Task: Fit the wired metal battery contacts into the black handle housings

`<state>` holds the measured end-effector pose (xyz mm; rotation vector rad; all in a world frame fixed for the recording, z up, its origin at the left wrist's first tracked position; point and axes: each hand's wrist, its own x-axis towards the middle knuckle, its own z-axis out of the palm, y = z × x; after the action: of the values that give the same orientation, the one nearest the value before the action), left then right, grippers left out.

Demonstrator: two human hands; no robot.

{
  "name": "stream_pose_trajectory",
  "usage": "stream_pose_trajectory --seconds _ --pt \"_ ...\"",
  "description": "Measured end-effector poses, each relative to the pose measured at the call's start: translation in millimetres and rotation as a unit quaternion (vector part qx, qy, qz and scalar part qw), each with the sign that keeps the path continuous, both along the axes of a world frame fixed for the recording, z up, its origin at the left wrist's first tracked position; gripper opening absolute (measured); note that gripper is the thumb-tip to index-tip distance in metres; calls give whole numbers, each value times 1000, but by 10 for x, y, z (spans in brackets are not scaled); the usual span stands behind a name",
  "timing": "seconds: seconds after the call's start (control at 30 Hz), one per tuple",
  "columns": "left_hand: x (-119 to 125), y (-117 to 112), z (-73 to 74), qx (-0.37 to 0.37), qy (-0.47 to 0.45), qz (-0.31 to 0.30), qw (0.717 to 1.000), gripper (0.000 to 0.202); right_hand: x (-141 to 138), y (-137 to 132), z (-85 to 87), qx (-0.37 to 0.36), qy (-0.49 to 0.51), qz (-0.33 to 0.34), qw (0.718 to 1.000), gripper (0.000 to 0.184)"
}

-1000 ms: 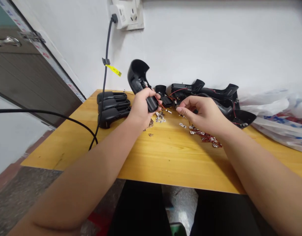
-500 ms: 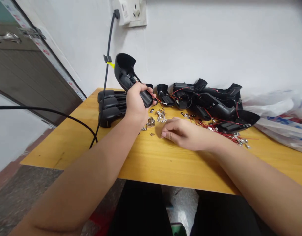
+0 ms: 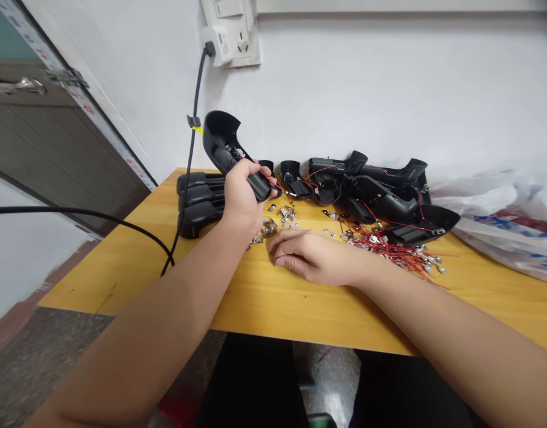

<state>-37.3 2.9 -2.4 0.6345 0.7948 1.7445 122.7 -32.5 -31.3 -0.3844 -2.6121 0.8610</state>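
My left hand [image 3: 240,196] is closed around a black plastic handle shell [image 3: 229,150], held tilted up above the wooden table [image 3: 300,297]. A red wire hangs from the shell's lower end. My right hand [image 3: 310,257] lies low on the table with fingers pressed together, fingertips down beside a scatter of small metal contact pieces [image 3: 282,217]. Whether it pinches one is hidden. Several red-wired contacts [image 3: 389,246] lie just right of that hand.
More black shells [image 3: 380,190] with red wires lie along the wall; a stack of closed black shells [image 3: 197,199] sits at the left. A black cable [image 3: 191,148] runs from a wall socket [image 3: 231,32] across the table's left edge. A plastic bag [image 3: 505,214] lies right.
My right hand came down from the wired parts near the shell and moved left to the table by the loose metal pieces. The left hand tilted the shell further left.
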Motion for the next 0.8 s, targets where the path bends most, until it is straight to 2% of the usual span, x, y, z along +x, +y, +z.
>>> stream_pose_trajectory --seconds 0.4,0.57,0.8 --pt "3 -4 9 3 2 6 1000 15 70 -33 22 17 -63 -74 995 19" --pt "-11 14 3 -4 8 8 1000 15 214 12 83 -10 -133 -96 986 20" --pt "-11 14 -12 -8 15 10 1000 17 333 72 182 -67 -149 -108 981 24"
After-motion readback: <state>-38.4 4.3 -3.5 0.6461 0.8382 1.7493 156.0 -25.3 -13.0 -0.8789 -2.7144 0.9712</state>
